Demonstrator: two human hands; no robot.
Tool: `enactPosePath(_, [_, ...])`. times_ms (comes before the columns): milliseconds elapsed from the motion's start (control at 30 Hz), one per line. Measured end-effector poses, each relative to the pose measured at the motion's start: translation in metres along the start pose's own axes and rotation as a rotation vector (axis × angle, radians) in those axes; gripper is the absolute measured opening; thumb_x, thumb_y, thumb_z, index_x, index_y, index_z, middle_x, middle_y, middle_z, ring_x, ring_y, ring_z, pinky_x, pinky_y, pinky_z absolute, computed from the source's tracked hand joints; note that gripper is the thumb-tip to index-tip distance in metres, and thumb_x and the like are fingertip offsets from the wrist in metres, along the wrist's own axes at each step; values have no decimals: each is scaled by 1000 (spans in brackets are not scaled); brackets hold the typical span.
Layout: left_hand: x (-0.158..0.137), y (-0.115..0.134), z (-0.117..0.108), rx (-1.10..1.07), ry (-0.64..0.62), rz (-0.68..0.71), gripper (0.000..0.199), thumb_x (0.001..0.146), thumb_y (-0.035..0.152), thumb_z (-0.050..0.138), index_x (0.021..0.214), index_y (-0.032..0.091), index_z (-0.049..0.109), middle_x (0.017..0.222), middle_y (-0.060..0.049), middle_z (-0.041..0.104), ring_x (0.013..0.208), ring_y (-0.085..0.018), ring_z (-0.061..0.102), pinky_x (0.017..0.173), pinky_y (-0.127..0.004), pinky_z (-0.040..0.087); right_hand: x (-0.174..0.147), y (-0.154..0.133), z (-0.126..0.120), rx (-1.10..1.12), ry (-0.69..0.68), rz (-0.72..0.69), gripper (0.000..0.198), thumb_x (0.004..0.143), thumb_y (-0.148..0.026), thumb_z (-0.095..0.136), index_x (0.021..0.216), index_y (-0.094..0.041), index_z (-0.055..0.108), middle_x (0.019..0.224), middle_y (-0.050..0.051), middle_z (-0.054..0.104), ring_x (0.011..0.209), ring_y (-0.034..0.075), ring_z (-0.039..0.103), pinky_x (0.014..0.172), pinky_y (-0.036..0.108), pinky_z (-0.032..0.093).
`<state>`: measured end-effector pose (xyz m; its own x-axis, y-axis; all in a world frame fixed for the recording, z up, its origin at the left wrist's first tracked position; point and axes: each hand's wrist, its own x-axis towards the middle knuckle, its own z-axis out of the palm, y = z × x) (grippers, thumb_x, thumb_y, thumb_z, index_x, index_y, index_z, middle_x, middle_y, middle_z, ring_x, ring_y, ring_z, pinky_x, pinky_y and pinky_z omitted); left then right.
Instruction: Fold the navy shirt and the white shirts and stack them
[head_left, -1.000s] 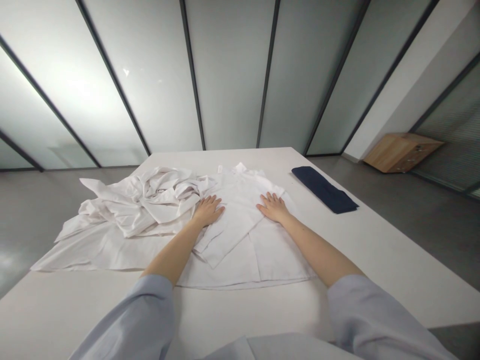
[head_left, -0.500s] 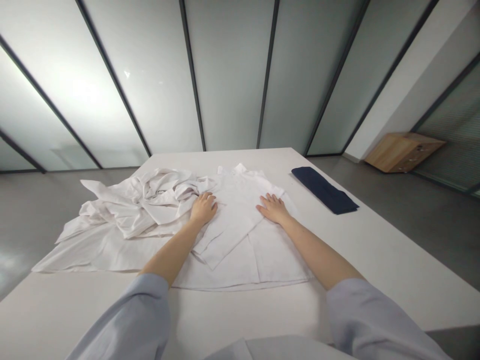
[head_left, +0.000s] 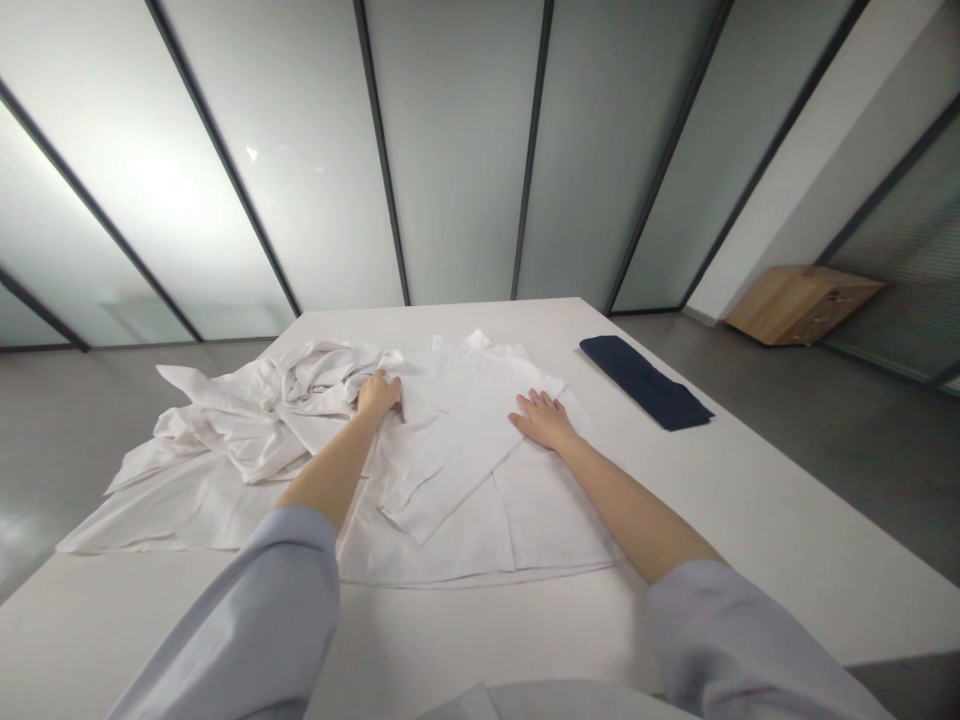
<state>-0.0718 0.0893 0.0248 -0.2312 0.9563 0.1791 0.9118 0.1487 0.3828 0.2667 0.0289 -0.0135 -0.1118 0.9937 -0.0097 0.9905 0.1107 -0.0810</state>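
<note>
Two forearms in pale grey-blue fabric sleeves (head_left: 247, 610) reach forward over a smooth white table (head_left: 750, 540). Nearest the body is the hem of a flat white cloth shirt (head_left: 457, 440), which lies between and under the hands; its long axis points straight away from the person, collar (head_left: 478, 342) at the far end. On its lower part a folded-over layer, probably a sleeve, slants from near-left up toward the right hand (head_left: 544, 419).

That hand rests palm down on the shirt's right part, fingers spread, gripping nothing. Slightly farther out, the left hand (head_left: 379, 394) is curled at the shirt's left edge, just where it meets a crumpled heap of white cloth (head_left: 262, 415). Its fingertips are partly hidden, so I cannot tell whether it pinches fabric, or which fabric. This border matters most: the heap lies directly left of the left hand and touches it, the flat shirt directly right, while the right hand is well apart from the heap.

Beyond and right of the right hand lies a folded navy-blue cloth (head_left: 645, 382), its length slanting away to the left. Farther off stand a light-wood cabinet (head_left: 802, 303) and a frosted glass partition (head_left: 457, 150).
</note>
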Motion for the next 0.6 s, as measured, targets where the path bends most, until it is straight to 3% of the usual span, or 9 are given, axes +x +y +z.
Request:
enactPosePath(200, [9,-9,-14,-245,222,-37,50,81,25,44,128,11,54,95,-10,70,97,-26,64,88,-35,47,0,0,1,-6,5,-4,61,94,-55,30,145,-23,37,154,13,28,140,32,24,110,49,21])
enactPosePath(300, [9,-7,-23,-298,293,-25,53,80,19,41,133,14,48,105,-9,69,100,-23,63,90,-33,46,-1,0,0,-1,9,-16,60,94,-53,29,145,-22,37,154,13,29,140,32,24,110,49,22])
enactPosePath(400, [6,-9,-33,-145,336,52,59,78,13,42,136,19,43,121,-8,64,114,-23,56,98,-37,41,-2,0,-1,1,8,-21,60,94,-53,29,145,-22,37,154,13,29,140,32,24,110,49,22])
enactPosePath(467, [4,-13,-39,64,265,65,53,77,18,48,130,18,51,127,-13,60,121,-30,50,100,-45,38,-2,1,-1,4,6,-19,60,94,-54,30,144,-23,38,154,13,29,140,32,25,110,49,21])
enactPosePath(600, [6,-30,-43,334,-3,-20,39,75,33,56,107,13,65,123,-22,60,118,-40,50,95,-53,40,-1,2,0,7,7,-21,59,94,-54,29,143,-23,38,154,13,29,140,32,24,110,49,20])
